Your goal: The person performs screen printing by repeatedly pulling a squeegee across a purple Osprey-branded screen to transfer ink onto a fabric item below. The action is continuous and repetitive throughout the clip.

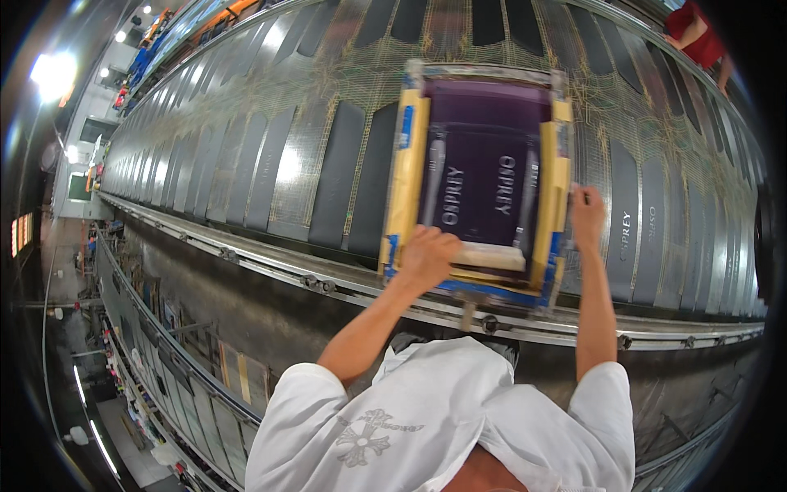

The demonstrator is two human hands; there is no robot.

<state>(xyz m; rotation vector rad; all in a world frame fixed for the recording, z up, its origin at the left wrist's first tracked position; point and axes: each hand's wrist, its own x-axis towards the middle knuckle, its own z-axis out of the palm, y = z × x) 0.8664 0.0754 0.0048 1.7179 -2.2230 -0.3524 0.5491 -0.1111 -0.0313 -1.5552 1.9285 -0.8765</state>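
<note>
A screen printing frame [560, 164] with a dark purple mesh [484, 148] lies over the long table, its sides wrapped in yellow and blue tape. Light lettering shows on the mesh. At its near end a pale squeegee [492, 257] lies crosswise. My left hand [430, 256] is closed around the left end of that squeegee, fingers curled over it. Beside the frame's right edge, my right hand [587, 215] is closed on the frame's side, its fingertips partly hidden. The frame looks slightly blurred.
Dark flat panels [340, 172] lie in rows along the table, some with printed lettering. A metal rail [246, 254] with clamps runs along the near edge. Across the table, at the far right, stands a person in red [703, 37]. A walkway and another long table [180, 353] lie to the left.
</note>
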